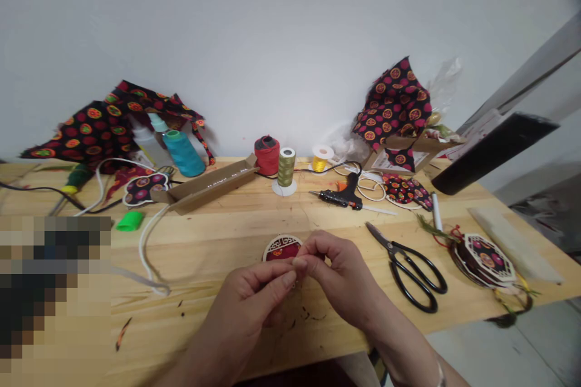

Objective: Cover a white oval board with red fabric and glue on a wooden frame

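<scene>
My left hand (pixel 254 299) and my right hand (pixel 342 275) meet at the middle of the wooden table (pixel 218 236), fingers pinched together at the near edge of a small round ornament (pixel 281 248) with a white lattice rim and dark red centre. Both hands are closed on that ornament or on something tiny at its edge; the fingertips hide the exact spot. Black scissors (pixel 411 266) lie just right of my right hand.
A black glue gun (pixel 342 195), red (pixel 267 155), olive (pixel 286 167), yellow (pixel 321 159) and teal (pixel 184 153) thread spools, a cardboard strip (pixel 209 186), white cord (pixel 147 248), patterned fabric (pixel 109 124), a finished octagonal ornament (pixel 485 260) and a cardboard box (pixel 408 154) surround the work spot.
</scene>
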A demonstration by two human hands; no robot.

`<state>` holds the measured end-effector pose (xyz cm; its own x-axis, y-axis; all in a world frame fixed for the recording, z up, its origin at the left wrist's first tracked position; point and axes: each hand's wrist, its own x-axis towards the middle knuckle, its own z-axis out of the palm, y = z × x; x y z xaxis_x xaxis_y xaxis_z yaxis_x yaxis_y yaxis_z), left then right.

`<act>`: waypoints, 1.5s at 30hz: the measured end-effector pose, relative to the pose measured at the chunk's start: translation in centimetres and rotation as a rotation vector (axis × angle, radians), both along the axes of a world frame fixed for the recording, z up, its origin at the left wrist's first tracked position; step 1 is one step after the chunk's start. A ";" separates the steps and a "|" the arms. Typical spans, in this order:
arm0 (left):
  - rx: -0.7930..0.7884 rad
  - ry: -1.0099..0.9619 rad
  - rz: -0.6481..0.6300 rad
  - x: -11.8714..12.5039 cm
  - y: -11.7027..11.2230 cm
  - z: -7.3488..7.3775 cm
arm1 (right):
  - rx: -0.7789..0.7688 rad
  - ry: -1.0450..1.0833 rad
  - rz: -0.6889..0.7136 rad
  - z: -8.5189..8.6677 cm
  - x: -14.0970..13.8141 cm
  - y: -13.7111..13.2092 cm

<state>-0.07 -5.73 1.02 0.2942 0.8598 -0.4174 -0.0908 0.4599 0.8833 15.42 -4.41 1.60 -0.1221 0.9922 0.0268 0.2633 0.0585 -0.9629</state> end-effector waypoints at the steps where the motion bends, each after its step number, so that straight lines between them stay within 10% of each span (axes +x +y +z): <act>1: -0.021 -0.049 0.009 0.0 -0.1 -0.1 | -0.016 0.013 -0.002 0.0 0.0 0.0; 45: -0.193 -0.196 0.089 1.0 -0.1 -0.2 | -0.018 0.151 -0.031 -0.1 0.3 0.7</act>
<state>0.96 -5.86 0.81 0.3122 0.7961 -0.5184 -0.2989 0.6002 0.7419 15.74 -3.74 1.49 -0.0877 0.9958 0.0245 0.1163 0.0346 -0.9926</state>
